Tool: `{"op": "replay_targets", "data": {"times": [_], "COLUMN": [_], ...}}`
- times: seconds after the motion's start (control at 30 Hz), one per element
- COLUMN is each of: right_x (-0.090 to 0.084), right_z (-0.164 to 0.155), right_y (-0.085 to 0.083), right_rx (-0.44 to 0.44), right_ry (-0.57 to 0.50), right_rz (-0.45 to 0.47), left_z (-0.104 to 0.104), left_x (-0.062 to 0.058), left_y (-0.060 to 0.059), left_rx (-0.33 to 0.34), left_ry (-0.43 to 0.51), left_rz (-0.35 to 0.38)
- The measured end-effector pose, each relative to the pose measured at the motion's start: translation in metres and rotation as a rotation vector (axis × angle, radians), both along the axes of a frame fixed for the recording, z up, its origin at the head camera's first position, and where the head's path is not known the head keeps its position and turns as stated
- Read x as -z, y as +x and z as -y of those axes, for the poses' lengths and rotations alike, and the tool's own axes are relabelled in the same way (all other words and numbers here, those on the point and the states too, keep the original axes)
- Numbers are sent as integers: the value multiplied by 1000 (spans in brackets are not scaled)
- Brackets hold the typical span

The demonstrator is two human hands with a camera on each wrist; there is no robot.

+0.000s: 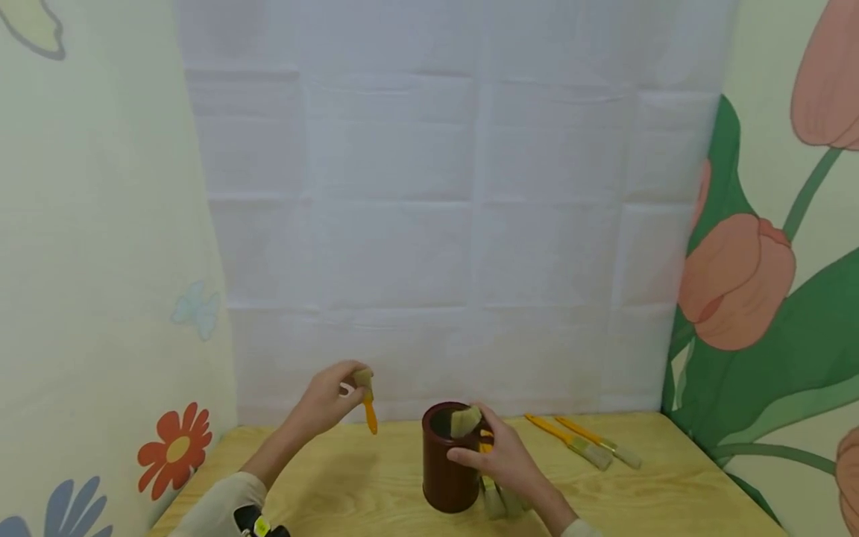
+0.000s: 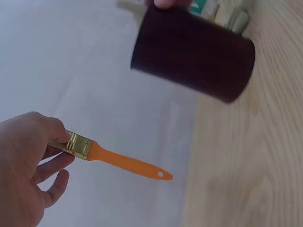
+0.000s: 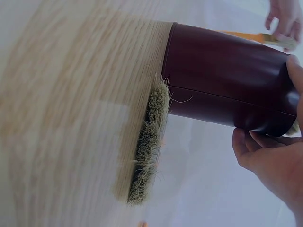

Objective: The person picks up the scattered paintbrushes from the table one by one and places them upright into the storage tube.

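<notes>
Left hand (image 1: 329, 399) is raised above the table (image 1: 335, 485), left of the cup, fingers pinched on the bristle end of an orange-handled brush (image 2: 116, 161), handle pointing down. Right hand (image 1: 503, 459) is wrapped around the dark red cup (image 1: 448, 466), which stands near the table's front edge with one brush head (image 1: 464, 421) showing at its rim. Two more brushes (image 1: 584, 441) lie far right on the table.

A creased white sheet (image 1: 456, 224) hangs behind the wooden table (image 1: 376, 485), between flower-painted walls (image 1: 101, 261).
</notes>
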State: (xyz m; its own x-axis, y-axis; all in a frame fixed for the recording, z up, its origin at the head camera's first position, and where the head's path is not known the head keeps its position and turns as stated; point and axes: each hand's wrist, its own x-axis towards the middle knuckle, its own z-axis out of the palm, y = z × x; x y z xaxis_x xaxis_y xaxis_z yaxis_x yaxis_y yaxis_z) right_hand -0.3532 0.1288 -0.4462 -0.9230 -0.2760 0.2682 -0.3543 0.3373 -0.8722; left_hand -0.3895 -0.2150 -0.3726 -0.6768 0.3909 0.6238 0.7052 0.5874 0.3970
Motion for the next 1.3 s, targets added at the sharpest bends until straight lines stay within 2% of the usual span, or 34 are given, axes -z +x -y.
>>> {"op": "replay_targets", "data": {"times": [0.1, 0.27, 0.43, 0.53, 0.63, 0.73, 1.0, 1.1, 1.3], "right_x": [0, -2, -2, -1, 0, 0, -2, -3, -4], "right_z": [1, 1, 1, 0, 0, 1, 1, 2, 3], "right_y": [0, 1, 1, 1, 1, 0, -1, -1, 0], "right_rx": [-1, 4, 4, -6, -15, -20, -30, -40, -25], "right_ry": [5, 10, 6, -4, -11, -13, -10, -13, -9], "right_rz": [-3, -6, -13, -25, -34, -39, -68, -89, -100], "left_z": [-16, -46, -73, -85, -93, -99, -109, -113, -121], "left_x": [-14, -36, -57, -61, -58, -50, -32, -27, -13], "left_y": [11, 24, 29, 28, 25, 20, 7, 2, -7], "left_rx": [33, 80, 104, 122, 149, 164, 152, 154, 206], "left_ry": [18, 30, 79, 125, 164, 164, 89, 69, 30], "left_rz": [-60, -169, -283, -320, -315, -285, -133, -115, -103]}}
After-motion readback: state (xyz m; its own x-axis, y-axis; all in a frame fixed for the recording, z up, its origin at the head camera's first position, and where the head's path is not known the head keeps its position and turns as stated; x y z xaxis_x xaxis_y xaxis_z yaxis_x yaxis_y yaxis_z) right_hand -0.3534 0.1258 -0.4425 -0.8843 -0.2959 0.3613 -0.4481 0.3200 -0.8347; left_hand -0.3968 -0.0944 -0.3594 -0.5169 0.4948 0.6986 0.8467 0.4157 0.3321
